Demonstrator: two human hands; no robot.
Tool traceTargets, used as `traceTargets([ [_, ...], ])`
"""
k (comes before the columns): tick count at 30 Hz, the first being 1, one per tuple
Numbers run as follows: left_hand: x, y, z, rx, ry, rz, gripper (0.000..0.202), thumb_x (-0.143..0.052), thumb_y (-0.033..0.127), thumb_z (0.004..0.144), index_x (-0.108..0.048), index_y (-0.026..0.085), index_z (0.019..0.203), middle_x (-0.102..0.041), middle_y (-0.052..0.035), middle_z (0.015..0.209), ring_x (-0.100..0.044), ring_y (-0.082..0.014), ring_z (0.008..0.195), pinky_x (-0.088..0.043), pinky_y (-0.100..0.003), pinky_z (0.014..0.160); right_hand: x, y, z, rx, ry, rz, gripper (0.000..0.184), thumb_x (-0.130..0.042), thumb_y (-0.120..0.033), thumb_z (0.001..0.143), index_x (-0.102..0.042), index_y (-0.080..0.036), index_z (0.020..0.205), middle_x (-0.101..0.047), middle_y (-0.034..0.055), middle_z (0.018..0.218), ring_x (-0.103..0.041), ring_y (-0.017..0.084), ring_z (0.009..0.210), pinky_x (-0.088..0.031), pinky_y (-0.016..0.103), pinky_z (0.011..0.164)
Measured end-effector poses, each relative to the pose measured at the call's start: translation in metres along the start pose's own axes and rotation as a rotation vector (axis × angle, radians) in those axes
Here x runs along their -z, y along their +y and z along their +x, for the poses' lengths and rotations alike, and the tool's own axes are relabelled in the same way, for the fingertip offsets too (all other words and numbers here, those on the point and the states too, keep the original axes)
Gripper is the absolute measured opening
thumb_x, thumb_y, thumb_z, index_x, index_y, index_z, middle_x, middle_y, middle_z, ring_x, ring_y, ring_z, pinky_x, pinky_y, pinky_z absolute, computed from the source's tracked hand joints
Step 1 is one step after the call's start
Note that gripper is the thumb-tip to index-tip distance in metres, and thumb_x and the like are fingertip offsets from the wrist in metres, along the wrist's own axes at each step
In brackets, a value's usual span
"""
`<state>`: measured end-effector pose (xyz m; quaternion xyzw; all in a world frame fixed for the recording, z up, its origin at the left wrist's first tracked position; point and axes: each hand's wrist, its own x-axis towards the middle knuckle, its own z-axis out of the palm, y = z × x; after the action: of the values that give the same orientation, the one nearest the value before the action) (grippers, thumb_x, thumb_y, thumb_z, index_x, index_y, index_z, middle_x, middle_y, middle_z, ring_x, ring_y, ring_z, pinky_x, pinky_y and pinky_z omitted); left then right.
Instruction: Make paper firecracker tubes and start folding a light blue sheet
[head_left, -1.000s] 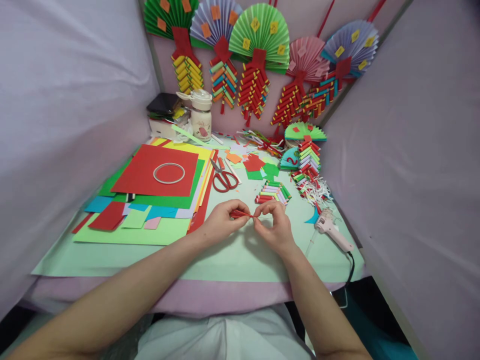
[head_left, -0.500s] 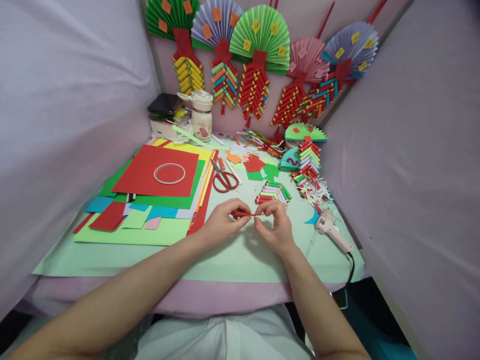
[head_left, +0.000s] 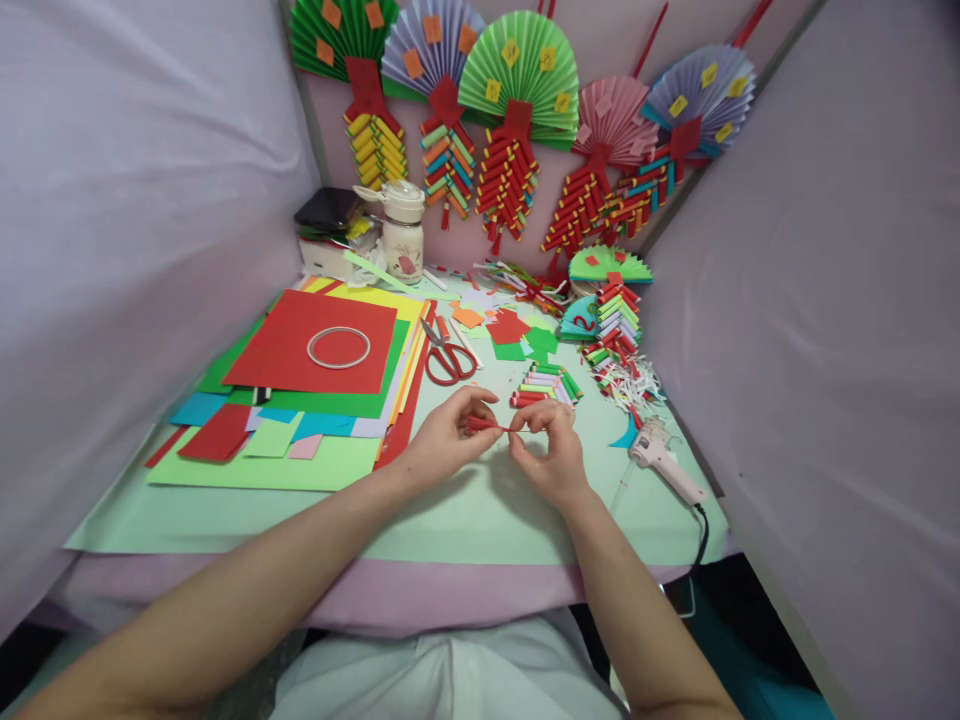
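Red tassel-like piece (head_left: 481, 425) between both hands, just above the pale green table (head_left: 450, 520).
Left hand's (head_left: 448, 438) grip pinches the thicker body, right hand's (head_left: 553, 460) the thin end; two-point hold, probably for steadiness. Paper rolls (head_left: 546, 384) lie just beyond, scissors (head_left: 445, 349) left of those, glue gun (head_left: 667, 462) off right, cord (head_left: 703, 535) over the edge, presumably kept reachable yet out of the way. Lilac drapes (head_left: 165, 170) flank everything; pleated paper fans (head_left: 517, 70) hang behind.

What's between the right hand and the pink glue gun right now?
In the head view, a blue paper scrap lies beside the glue gun; between that scrap and the right hand, pale green table covering shows.
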<state>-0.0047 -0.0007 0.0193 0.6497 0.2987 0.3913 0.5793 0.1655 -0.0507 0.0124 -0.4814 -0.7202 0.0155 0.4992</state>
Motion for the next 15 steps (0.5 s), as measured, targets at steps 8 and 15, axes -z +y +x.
traceTargets([
  [8,0.002,0.001,0.004,0.112,0.059,-0.125,0.029,-0.068,0.027,0.072,-0.057,0.017,0.098,-0.063,-0.0019,0.085,-0.063,-0.0160,0.081,-0.049,-0.032,0.077,0.000,0.003,-0.001,0.003,0.014,-0.037,0.029,-0.064,-0.014,0.074,-0.041,-0.024,0.089,-0.062,0.0033,0.095,-0.056,0.022,0.095,-0.037,0.042,0.086],
  [15,0.003,-0.003,0.005,0.056,0.124,-0.110,0.032,-0.069,0.024,0.071,-0.057,0.017,0.100,-0.062,-0.0024,0.091,-0.061,-0.0163,0.091,-0.049,-0.033,0.084,-0.004,0.011,-0.004,-0.180,0.045,0.132,0.028,-0.062,-0.018,0.075,-0.041,-0.025,0.093,-0.057,0.0052,0.104,-0.055,0.022,0.104,-0.039,0.046,0.095],
])
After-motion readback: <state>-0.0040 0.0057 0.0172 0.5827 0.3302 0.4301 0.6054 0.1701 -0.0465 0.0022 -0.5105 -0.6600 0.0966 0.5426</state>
